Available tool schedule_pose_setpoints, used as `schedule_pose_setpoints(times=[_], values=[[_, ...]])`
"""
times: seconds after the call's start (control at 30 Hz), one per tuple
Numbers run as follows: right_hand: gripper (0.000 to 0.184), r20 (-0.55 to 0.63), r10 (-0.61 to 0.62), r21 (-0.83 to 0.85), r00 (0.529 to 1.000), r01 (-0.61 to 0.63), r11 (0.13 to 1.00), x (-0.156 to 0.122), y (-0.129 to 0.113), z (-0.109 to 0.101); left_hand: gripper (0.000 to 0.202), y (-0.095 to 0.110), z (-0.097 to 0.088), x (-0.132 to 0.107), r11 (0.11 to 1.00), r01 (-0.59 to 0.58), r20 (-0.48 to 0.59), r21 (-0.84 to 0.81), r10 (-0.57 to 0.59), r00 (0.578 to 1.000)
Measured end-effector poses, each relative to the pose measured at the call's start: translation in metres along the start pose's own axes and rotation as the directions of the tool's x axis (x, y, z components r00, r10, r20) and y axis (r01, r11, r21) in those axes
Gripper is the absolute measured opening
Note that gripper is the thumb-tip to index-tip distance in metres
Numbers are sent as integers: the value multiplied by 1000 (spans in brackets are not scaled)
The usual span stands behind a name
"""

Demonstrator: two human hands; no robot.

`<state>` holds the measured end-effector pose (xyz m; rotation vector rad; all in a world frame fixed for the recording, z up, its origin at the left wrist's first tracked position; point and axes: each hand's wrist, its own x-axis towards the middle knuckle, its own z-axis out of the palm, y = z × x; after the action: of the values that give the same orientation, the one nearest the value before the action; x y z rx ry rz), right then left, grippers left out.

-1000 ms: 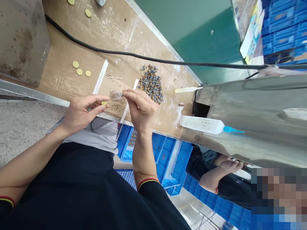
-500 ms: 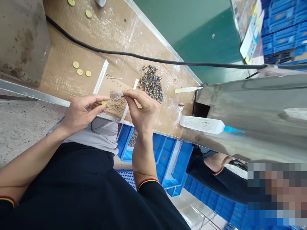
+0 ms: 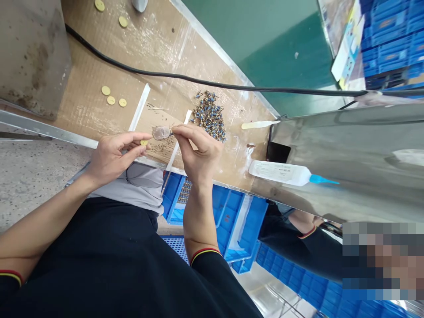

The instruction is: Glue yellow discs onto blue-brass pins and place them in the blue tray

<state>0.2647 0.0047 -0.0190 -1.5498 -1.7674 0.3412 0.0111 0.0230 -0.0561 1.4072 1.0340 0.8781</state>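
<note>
The work in hand looks like fine assembly of tiny parts, at the stage of bringing two small pieces together between the fingertips. The left hand is clenched in a narrow pinch on a thin, round, brass-yellow disc, held between thumb and forefinger. The right hand grasps, in a tight fingertip pinch, a small clear rounded plastic capsule, its glossy translucent body just beside the disc and, as far as this view shows, not touching it. Both are held over the edge of a table covered in scuffed, stained brown cardboard. Beyond the fingers lies a loose heap of tiny blue-and-brass metal terminals, and three more flat yellow discs sit well apart on the cardboard, under a black rubber cable. A white squeeze bottle with a slim blue nozzle lies against a dull steel sheet, and a blue plastic crate stands below the table edge. Parts this small call for a steady, light pinch and careful alignment, since they could easily slip from the fingertips.
</note>
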Motion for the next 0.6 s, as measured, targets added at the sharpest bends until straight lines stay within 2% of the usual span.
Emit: schedule_pose_setpoints(times=[0.2,0.3,0.4,0.5,0.6], values=[[19,6,6,-8,1000,-6,1000,-2,-4,-1,32,1,2,-2,999,32,-2,-24,-33,999],[17,-98,-20,-2,995,20,1000,-9,-12,-1,32,5,6,-5,994,67,-12,-82,-69,998],[21,-200,-49,78,979,66,995,-21,-21,5,34,12,10,-9,987,87,-6,-134,-89,996],[30,-229,-52,133,972,85,987,-35,-26,13,36,18,12,-11,985,101,-3,-136,-103,995],[29,-234,-88,98,968,114,989,-43,-29,22,38,23,12,-13,989,95,-3,-114,-96,995]])
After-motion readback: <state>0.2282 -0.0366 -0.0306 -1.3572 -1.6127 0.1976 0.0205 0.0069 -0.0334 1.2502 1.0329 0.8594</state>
